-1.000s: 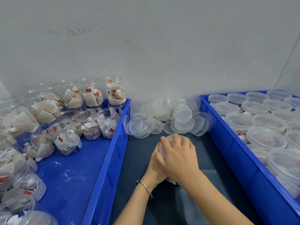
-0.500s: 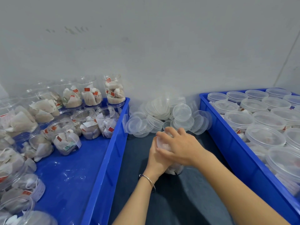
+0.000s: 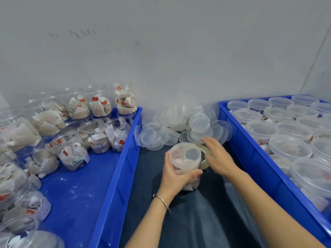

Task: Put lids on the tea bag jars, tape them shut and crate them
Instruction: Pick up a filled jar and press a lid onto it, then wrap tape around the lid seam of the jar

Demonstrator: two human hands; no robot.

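Note:
A clear jar of tea bags [image 3: 184, 169] stands on the dark cloth between two blue crates, with a clear lid [image 3: 185, 152] on top. My left hand [image 3: 174, 178] grips the jar's side from the left. Just right of the jar lies a pale tape roll [image 3: 203, 163]. My right hand [image 3: 218, 158] is over the roll with its fingers stretched out and blurred; whether it holds the roll is unclear. A heap of loose clear lids [image 3: 179, 126] lies against the wall behind.
The left blue crate [image 3: 114, 176] holds several unlidded tea bag jars [image 3: 71, 151], some stacked. The right blue crate [image 3: 250, 158] is packed with several lidded jars [image 3: 290, 147]. A grey wall closes the back.
My right hand has come off the top of the jar and swung right, over the tape roll. The lid now shows on the jar. My left hand still grips the jar.

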